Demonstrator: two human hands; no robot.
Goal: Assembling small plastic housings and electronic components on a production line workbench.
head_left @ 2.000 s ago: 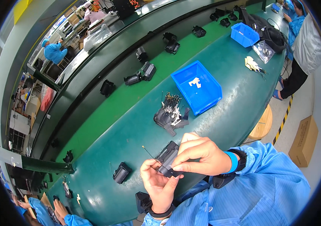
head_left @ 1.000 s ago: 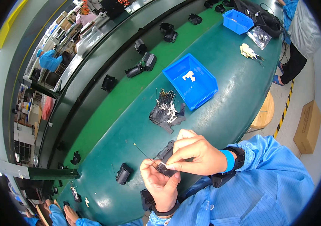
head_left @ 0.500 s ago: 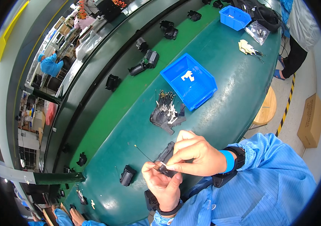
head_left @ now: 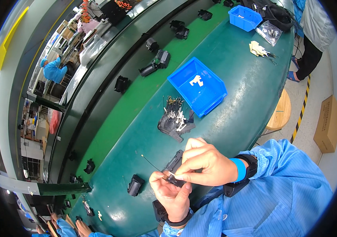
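Note:
My left hand is closed, palm up, with its fingertips at a thin black cable that has a small gold-coloured tip. The thumb and forefinger of my right hand pinch a small white strip beside the cable. Under and behind my fingers is a black plastic housing, partly hidden by both hands. Whether either hand touches the housing, I cannot tell. Beyond my right hand lies a bundle of black cables with white tabs on the green table.
A blue bin holding cream-coloured pieces stands past the cables. Another black housing lies left of my hands. Several black housings sit on the green conveyor belt. A smaller blue bin stands far right; a co-worker's hands show lower left.
The black housings on the belt have shifted slightly to the right. My hands stay almost in place, with the cable and white strip still between their fingers.

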